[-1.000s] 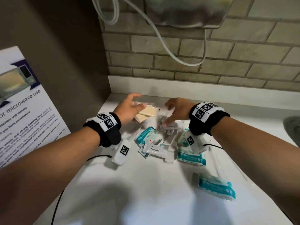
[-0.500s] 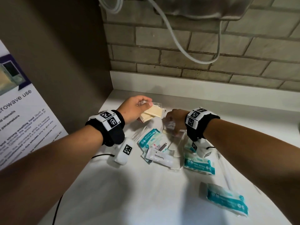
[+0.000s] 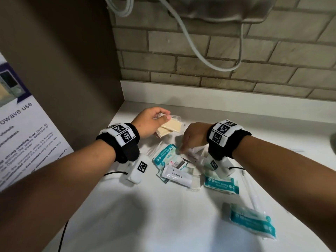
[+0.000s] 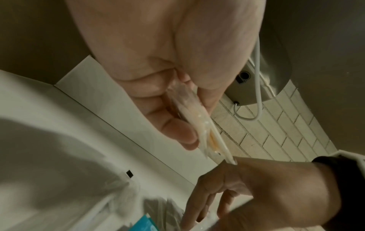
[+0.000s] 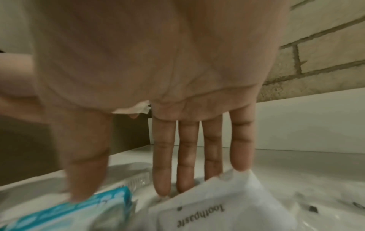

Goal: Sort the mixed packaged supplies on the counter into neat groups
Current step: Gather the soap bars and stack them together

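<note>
My left hand (image 3: 151, 122) pinches clear packets holding tan pads (image 3: 170, 129) above the back of the white counter (image 3: 163, 224); the left wrist view shows the thin packets (image 4: 199, 125) edge-on between thumb and fingers. My right hand (image 3: 192, 139) reaches down with straight fingers (image 5: 187, 156) into the pile, fingertips among clear wrappers beside a teal wipes pack (image 3: 164, 155). A white toothpaste packet (image 3: 177, 176) lies in front of the pile and also shows close up as the toothpaste packet (image 5: 207, 215) in the right wrist view.
Two more teal wipes packs lie to the right, one (image 3: 221, 185) near the pile and one (image 3: 252, 221) nearer me. A clear wrapped stick (image 3: 250, 190) lies between them. Brick wall (image 3: 218, 51) with a metal dispenser and white cable stands behind; a brown panel (image 3: 72, 70) closes the left.
My left hand has closed on the tan pad packets and lifted them slightly. My right hand has moved from the back of the pile down toward its middle, fingers extended.
</note>
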Demonstrator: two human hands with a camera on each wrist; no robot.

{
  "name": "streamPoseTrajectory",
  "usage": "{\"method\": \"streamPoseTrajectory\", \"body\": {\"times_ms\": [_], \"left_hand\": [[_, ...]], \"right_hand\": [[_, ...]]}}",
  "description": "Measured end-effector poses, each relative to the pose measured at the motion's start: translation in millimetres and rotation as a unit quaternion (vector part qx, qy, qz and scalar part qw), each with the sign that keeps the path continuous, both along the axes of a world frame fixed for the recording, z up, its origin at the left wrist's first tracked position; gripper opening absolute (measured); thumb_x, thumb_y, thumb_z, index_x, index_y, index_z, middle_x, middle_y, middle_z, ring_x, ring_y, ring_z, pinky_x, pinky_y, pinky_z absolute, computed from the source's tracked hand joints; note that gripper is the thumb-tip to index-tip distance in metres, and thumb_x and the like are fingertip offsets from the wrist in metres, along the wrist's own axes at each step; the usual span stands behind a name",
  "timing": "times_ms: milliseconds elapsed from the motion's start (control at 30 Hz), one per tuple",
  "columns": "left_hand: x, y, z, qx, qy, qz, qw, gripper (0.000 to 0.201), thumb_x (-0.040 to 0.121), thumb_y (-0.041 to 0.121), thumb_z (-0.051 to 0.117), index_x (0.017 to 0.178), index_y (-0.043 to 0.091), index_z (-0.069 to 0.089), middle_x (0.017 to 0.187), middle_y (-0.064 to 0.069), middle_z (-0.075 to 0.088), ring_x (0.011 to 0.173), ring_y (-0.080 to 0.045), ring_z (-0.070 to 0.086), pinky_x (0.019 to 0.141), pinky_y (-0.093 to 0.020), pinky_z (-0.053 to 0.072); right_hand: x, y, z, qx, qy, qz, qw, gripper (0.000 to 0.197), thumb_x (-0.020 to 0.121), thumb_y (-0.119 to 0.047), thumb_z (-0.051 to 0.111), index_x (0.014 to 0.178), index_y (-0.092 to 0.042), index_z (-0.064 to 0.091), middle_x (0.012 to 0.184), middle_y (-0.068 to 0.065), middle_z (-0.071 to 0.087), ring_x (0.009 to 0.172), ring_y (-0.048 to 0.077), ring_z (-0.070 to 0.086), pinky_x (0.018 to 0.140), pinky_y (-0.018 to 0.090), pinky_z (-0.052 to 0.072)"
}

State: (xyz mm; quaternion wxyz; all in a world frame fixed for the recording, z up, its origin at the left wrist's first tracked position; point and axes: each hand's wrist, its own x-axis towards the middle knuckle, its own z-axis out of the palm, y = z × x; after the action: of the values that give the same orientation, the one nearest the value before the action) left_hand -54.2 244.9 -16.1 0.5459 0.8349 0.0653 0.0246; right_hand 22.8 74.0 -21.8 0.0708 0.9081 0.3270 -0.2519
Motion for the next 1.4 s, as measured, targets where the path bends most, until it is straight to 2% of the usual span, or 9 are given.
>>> {"method": "streamPoseTrajectory", "body": {"times_ms": [267,467,667,733,933,1100,1200,1333,1400], "left_hand": [[-5,9,5,0.001,-0.008,0.009,1.0,0.027,0.094,0.027,0.06,0.119,0.017,0.063,0.113,-0.009,0.065,0.085,-0.019,0.066,0.059,-0.026,0.057],[-9,16,-4,-0.001,-0.011,0.017,1.0,0.026,0.094,0.025,0.061,0.118,0.016,0.064,0.109,-0.007,0.065,0.079,-0.015,0.065,0.056,-0.022,0.056],[-10,17,-12,0.007,-0.012,0.02,1.0,0.025,0.093,0.027,0.062,0.116,0.017,0.066,0.104,-0.004,0.066,0.079,-0.016,0.065,0.06,-0.029,0.058],[-9,18,-13,0.019,-0.011,0.02,1.0,0.027,0.092,0.029,0.063,0.117,0.018,0.067,0.107,-0.005,0.067,0.082,-0.016,0.064,0.069,-0.035,0.057],[-6,16,-5,-0.009,-0.001,0.023,1.0,0.025,0.092,0.025,0.063,0.115,0.017,0.066,0.102,-0.007,0.069,0.077,-0.013,0.064,0.056,-0.023,0.054],[-8,13,4,-0.006,0.002,0.023,1.0,0.023,0.093,0.024,0.063,0.115,0.018,0.065,0.101,-0.007,0.069,0.074,-0.013,0.065,0.052,-0.021,0.055],[-14,8,9,-0.003,0.006,0.022,1.0,0.024,0.094,0.022,0.061,0.117,0.017,0.064,0.1,-0.006,0.067,0.071,-0.012,0.064,0.048,-0.019,0.053],[-24,2,13,0.013,-0.003,0.03,0.999,0.027,0.094,0.024,0.06,0.12,0.017,0.063,0.108,-0.005,0.065,0.074,-0.011,0.064,0.047,-0.017,0.052],[-29,-1,14,0.028,-0.024,0.045,0.998,0.026,0.094,0.026,0.06,0.119,0.018,0.064,0.115,-0.006,0.062,0.077,-0.012,0.063,0.047,-0.018,0.053]], "right_hand": [[24,18,-29,-0.022,-0.066,0.019,0.997,0.049,0.077,-0.025,0.076,0.122,-0.017,0.057,0.122,0.0,0.059,0.12,0.021,0.056,0.098,0.029,0.045],[42,26,-43,-0.115,-0.086,0.012,0.99,0.067,0.07,-0.051,0.075,0.13,-0.03,0.055,0.131,-0.004,0.052,0.121,0.023,0.051,0.099,0.034,0.045],[70,27,-65,-0.132,-0.008,-0.042,0.99,0.03,0.046,-0.06,0.082,0.055,-0.034,0.069,0.057,-0.008,0.068,0.068,0.023,0.072,0.077,0.039,0.06],[65,26,-60,-0.139,-0.007,-0.041,0.989,0.025,0.04,-0.066,0.08,0.054,-0.052,0.064,0.058,-0.008,0.067,0.066,0.024,0.07,0.073,0.039,0.059],[50,12,-42,-0.075,-0.01,-0.061,0.995,0.069,0.031,-0.081,0.073,0.074,-0.027,0.072,0.071,-0.004,0.074,0.074,0.029,0.072,0.076,0.038,0.058],[19,2,5,0.009,0.018,-0.071,0.997,0.052,0.072,-0.018,0.082,0.12,-0.009,0.064,0.123,0.008,0.061,0.11,0.026,0.058,0.071,0.021,0.038],[15,1,16,0.048,0.042,-0.064,0.996,0.047,0.073,-0.009,0.08,0.118,-0.004,0.067,0.116,0.008,0.067,0.092,0.013,0.055,0.056,0.016,0.039],[-3,-6,31,0.127,0.023,-0.06,0.99,0.037,0.071,-0.014,0.082,0.106,-0.007,0.073,0.109,0.006,0.072,0.099,0.02,0.065,0.08,0.024,0.049],[-14,-17,35,0.178,0.017,-0.068,0.981,0.03,0.068,-0.015,0.084,0.096,-0.012,0.075,0.093,0.0,0.073,0.089,0.016,0.064,0.074,0.022,0.045]]}}
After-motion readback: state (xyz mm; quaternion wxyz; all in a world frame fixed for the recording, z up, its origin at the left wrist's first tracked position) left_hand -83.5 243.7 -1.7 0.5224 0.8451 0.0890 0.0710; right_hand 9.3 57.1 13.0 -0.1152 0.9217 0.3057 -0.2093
